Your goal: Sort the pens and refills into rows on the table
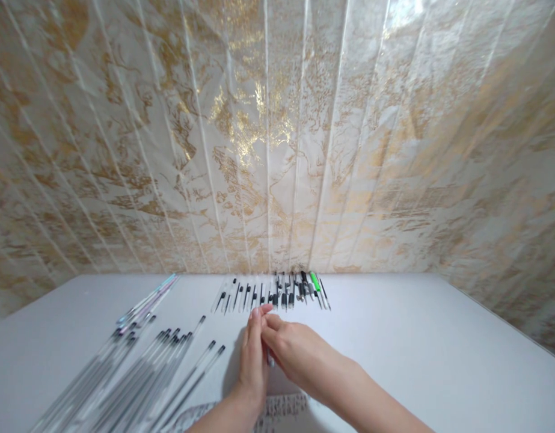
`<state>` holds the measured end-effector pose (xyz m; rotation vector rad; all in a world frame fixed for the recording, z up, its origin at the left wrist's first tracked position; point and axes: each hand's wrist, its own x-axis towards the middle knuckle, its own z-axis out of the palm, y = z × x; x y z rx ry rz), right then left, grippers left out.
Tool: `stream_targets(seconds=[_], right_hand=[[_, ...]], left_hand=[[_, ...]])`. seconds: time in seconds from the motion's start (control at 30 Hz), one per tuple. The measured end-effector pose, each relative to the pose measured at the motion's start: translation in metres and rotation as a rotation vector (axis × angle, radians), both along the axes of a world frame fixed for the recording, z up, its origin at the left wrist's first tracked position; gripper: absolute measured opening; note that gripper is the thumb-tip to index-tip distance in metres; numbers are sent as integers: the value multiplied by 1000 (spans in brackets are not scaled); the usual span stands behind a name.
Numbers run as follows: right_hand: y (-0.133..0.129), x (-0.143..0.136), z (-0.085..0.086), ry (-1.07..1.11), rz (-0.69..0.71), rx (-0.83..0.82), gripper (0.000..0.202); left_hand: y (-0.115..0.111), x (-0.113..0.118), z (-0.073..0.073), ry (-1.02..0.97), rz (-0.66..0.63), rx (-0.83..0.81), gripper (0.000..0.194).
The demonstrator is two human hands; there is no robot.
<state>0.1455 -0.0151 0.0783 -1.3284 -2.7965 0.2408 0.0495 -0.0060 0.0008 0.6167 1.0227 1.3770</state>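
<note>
My left hand (252,356) and my right hand (295,344) are pressed together in the middle of the table. The left hand is on edge with its fingers held together, and the right hand's fingers curl against its palm side. Between them a pen (270,360) is mostly hidden; only a pale end shows below the right fingers. Just beyond the fingertips lies a row of clear pen barrels and black-gripped pen parts (254,296), with a bright green pen piece (315,281) near its right end.
Long grey refills with black ends (146,376) spread over the left side of the white table (417,355). Behind them lie several pastel sticks (148,297). A patterned cloth or paper (286,406) is under my wrists. A gold-patterned curtain (268,150) hangs along the back edge.
</note>
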Motion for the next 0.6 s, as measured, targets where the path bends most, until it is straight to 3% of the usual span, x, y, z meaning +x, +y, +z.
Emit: stream_targets(seconds=[0.2,0.37,0.5,0.6], right_hand=[[-4,-12,-5,-57,-83,48,43],[-3,-15,-3,-153,-153,-34,40],[-3,-16,-8,-68,-157,-39,49],[0,-11,-10,37,-161,-93,43]], left_hand=[[2,-1,2,-35,17,-15,56],[3,0,3,-56,14,-44,55],[1,1,4,-68,8,-15,53],[1,2,3,-19,-19,7,56]])
